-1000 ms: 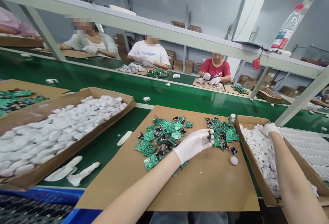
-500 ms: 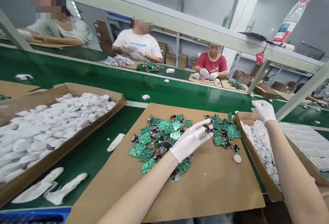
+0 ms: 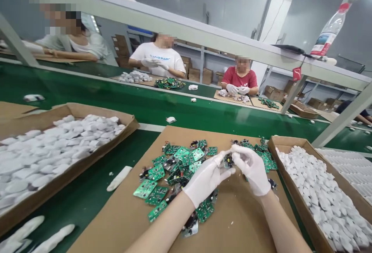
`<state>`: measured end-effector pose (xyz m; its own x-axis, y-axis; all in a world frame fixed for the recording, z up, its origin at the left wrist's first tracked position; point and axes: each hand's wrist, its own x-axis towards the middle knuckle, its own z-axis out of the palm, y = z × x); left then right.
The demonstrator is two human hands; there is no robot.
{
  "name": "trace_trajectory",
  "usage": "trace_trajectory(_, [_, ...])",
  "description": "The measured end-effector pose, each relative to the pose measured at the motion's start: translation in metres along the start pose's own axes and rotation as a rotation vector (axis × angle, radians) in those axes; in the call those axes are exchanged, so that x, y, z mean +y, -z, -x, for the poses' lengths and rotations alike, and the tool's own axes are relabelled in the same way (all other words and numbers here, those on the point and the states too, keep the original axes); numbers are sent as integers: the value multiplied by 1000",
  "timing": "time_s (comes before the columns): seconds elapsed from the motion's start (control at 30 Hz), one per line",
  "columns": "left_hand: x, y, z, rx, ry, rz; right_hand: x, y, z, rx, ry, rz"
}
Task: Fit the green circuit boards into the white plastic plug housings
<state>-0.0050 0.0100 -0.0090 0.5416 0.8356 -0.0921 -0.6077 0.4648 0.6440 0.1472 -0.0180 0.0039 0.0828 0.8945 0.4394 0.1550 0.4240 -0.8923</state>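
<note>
My left hand [image 3: 205, 177], in a white glove, is closed on a small circuit board [image 3: 228, 161] with dark and yellow parts, held above the cardboard sheet. My right hand [image 3: 253, 168], gloved too, has its fingers pinched together at the upper right edge of that board. Whether a small white piece is in those fingers I cannot tell. Under and left of my left hand lies a loose pile of green circuit boards [image 3: 157, 195]. A second pile of boards [image 3: 265, 153] sits behind my right hand, which partly hides it.
A cardboard tray [image 3: 128, 129] of white pieces is at left, another box [image 3: 286, 141] of small white pieces at right. Loose white glove-like pieces [image 3: 119, 178] lie on the left. Behind runs a green conveyor belt [image 3: 139, 107] under a white overhead beam [image 3: 174, 20]. Several co-workers sit opposite.
My right hand has come from above the right-hand box, left and down to the board in my left hand. My left hand has shifted slightly left and down, and the view has tilted.
</note>
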Motion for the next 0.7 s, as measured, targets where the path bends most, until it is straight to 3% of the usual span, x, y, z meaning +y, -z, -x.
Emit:
trace_trajectory(0.13, [0, -5, 0, -63, -3, 9, 0, 8, 7, -40, 69, 105])
trace_trajectory(0.37, [0, -4, -1, -22, 27, -123, -10, 2, 12, -39, -19, 46])
trace_trajectory(0.7, [5, -5, 2, 40, -51, -272, 0, 5, 15, -65, 222, 171])
